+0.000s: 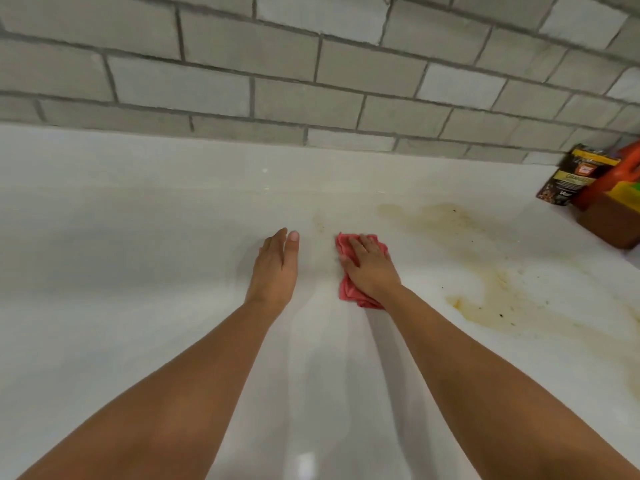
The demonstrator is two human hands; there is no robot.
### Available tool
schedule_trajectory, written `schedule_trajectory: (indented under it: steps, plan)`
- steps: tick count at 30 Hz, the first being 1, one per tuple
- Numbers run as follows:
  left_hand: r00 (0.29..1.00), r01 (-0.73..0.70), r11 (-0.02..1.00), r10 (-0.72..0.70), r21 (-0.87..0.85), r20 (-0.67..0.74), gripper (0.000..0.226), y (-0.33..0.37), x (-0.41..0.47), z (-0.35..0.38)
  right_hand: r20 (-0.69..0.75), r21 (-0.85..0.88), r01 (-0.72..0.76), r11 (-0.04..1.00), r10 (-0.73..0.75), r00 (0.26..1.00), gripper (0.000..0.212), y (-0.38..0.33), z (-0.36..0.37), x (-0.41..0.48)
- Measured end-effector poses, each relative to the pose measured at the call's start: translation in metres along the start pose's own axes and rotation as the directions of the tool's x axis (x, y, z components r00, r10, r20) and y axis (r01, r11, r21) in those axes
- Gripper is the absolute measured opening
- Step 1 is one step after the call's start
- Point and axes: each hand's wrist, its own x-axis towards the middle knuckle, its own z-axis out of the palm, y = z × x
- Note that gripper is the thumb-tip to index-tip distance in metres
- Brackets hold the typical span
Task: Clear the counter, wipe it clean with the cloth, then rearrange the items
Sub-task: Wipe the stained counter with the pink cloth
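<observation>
1. Spanning the whole view, the white worktop [138, 237] looks smooth and glossy, so a cloth should slide over it with little drag. It runs back to a grey tiled wall [311, 64].
2. A yellow-brown stain [485, 271] with dark specks spreads over the worktop's right side, just right of the cloth. It is not yet wiped and probably needs firm pressure and several passes.
3. A dark packet [568, 178], an orange container [620, 181] and a brown box [609, 223] stand bunched at the far right by the wall, well apart from both hands.
4. The right hand [370, 268] lies flat on the cloth, its fingers [360, 245] straight and slightly spread. It presses down and grips nothing.
5. The left hand [273, 268] rests palm down on bare worktop just left of the cloth. Its fingers [277, 237] are straight and together and hold nothing, so it likely serves as a brace.
6. The pink cloth [347, 291] sits crumpled under the right hand near the worktop's middle, touching the surface.
   - It looks soft, light and limp, so it will bunch or roll if pushed from one edge.
   - A flat palm over its middle, with fingers spread toward the leading edge, should keep it spread.
   - Pinching any fold would do to lift it, and nothing about it is fragile.
</observation>
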Motion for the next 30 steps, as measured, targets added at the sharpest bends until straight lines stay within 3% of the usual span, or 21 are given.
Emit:
schedule_trajectory:
  steps: [4,8,10,13,15,17,21,24,26,28,30]
  plan:
    - [0.999,-0.029,1.0,0.029,-0.012,-0.015,0.052,0.004,-0.002,-0.003,-0.012,0.189,0.336,0.923,-0.34,0.94,0.043,-0.013,-0.002,-0.086]
    - [0.999,-0.034,0.996,0.032,-0.078,-0.031,0.048,0.006,-0.007,-0.006,0.04,0.284,0.479,0.831,-0.509,0.86,0.049,0.008,-0.008,-0.192]
    - [0.999,-0.041,0.99,0.038,-0.136,-0.02,0.046,0.008,-0.013,-0.01,0.026,0.297,0.419,0.858,-0.446,0.894,0.045,0.034,-0.018,-0.202]
    - [0.998,-0.041,0.97,0.052,-0.238,0.04,0.044,0.014,-0.036,-0.015,-0.077,0.278,0.201,0.939,-0.186,0.979,0.039,0.065,-0.026,-0.167]
    - [0.995,-0.025,0.966,0.049,-0.259,0.084,0.047,0.016,-0.06,-0.018,-0.112,0.2,0.068,0.977,-0.046,0.993,0.041,0.068,-0.024,-0.128]
    - [0.993,0.001,0.968,0.028,-0.25,0.113,0.05,0.014,-0.084,-0.019,-0.114,0.136,0.018,0.991,-0.003,0.994,0.042,0.055,-0.019,-0.101]
    - [0.998,0.045,0.968,-0.033,-0.247,0.05,0.051,0.018,-0.116,-0.021,-0.047,0.135,0.192,0.972,-0.187,0.981,0.042,0.015,-0.007,-0.123]
    - [0.998,0.056,0.967,-0.053,-0.249,0.019,0.05,0.025,-0.139,-0.016,0.003,0.201,0.405,0.892,-0.414,0.91,0.044,-0.004,0.0,-0.2]
    - [0.999,0.043,0.977,-0.039,-0.209,0.021,0.049,0.031,-0.16,-0.007,0.03,0.219,0.471,0.854,-0.489,0.872,0.045,0.005,-0.004,-0.25]
    - [1.0,0.008,0.984,-0.004,-0.179,0.025,0.048,0.038,-0.184,0.001,0.024,0.251,0.445,0.86,-0.465,0.885,0.045,0.034,-0.016,-0.282]
    - [0.999,-0.024,0.986,0.028,-0.163,0.026,0.048,0.043,-0.204,0.002,-0.021,0.25,0.313,0.916,-0.318,0.948,0.043,0.078,-0.035,-0.292]
